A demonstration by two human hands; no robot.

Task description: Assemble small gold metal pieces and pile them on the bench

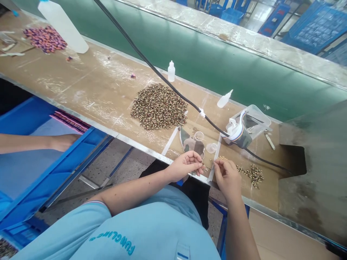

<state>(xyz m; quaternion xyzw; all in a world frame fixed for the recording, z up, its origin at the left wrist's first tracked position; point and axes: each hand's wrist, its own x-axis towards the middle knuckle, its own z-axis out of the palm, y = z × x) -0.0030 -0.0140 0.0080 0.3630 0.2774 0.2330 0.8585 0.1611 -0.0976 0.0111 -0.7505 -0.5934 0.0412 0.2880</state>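
Note:
Over the bench's front edge, my left hand [187, 166] pinches a small dark and gold piece between thumb and fingers. Close to its right, my right hand [228, 177] has thumb and forefinger pressed together; whatever they hold is too small to make out. Just beyond my hands lie a camouflage cloth scrap [189, 143], a small round clear cup [198, 136] and a clear lid [211, 147]. A large heap of dark and gold pieces [158, 107] sits behind and to the left. A smaller pile of similar pieces [256, 175] lies right of my right hand.
A black cable [151, 66] crosses above the bench. Behind are two small white bottles [171, 71] [223, 99], a clear bin [256, 119] and a camouflage pouch [240, 134]. Far left are a large jug [65, 27], a pink-purple heap [45, 39] and another person's arm over a blue crate [89, 142].

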